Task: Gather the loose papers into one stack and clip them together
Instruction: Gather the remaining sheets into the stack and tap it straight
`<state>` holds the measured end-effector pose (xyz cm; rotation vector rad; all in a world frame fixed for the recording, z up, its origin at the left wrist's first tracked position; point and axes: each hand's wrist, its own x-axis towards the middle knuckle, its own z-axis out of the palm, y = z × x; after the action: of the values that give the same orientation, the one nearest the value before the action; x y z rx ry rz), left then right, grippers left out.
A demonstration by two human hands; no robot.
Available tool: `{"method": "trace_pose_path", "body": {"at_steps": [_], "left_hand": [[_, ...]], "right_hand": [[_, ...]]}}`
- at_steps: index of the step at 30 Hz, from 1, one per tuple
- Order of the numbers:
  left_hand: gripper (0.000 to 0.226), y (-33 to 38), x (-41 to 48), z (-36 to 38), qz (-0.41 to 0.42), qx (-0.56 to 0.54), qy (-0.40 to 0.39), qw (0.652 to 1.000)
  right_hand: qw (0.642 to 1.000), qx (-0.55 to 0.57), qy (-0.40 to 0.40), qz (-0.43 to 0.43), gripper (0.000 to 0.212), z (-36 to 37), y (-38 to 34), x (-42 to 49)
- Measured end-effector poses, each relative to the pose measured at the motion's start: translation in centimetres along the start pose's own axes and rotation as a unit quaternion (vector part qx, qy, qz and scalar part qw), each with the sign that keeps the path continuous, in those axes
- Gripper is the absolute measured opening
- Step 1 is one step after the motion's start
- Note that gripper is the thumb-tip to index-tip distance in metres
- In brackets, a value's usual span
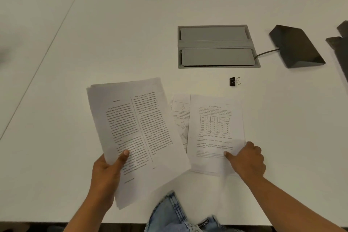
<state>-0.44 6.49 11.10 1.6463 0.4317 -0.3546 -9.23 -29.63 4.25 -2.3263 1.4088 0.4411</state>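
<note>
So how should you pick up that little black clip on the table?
Pinch the binder clip across its black body, coming straight down from above. It lies alone on the bare table beyond the papers, with its two wire loops pointing right. Those loops are thin and likely to swing, so the solid body seems the steadier hold. The right hand is nearer but rests on the table page.

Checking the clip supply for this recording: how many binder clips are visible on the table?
1. A small black binder clip with silver wire handles lies on the white table, between the grey recessed cable box and the loose printed sheets. Papers could hide others.
</note>
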Motion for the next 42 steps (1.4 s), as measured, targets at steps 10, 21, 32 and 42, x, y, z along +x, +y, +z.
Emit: {"method": "trace_pose_path", "body": {"at_steps": [10, 21, 32, 42], "left_hand": [[0.016, -0.8, -0.8, -1.0, -0.003, -0.011, 0.013, 1.000], [0.018, -0.7, -0.8, -0.9, -0.013, -0.005, 0.017, 1.000], [0.021, -0.7, -0.3, -0.3, -0.021, 0.004, 0.029, 0.999], [0.018, -0.5, -0.1, 0.5, -0.013, 0.013, 0.022, 1.000]], "right_hand": [[0.990, 0.138, -0.025, 0.034, 0.074, 0.6, 0.3, 1.3], [0.984, 0.171, -0.005, 0.041, 0.049, 0.8, 0.2, 1.7], [0.989, 0.135, 0.054, -0.007, 0.029, -0.1, 2.0, 1.6], [0.982, 0.170, 0.077, -0.004, 0.016, 0.0, 2.1, 2.4]]}}
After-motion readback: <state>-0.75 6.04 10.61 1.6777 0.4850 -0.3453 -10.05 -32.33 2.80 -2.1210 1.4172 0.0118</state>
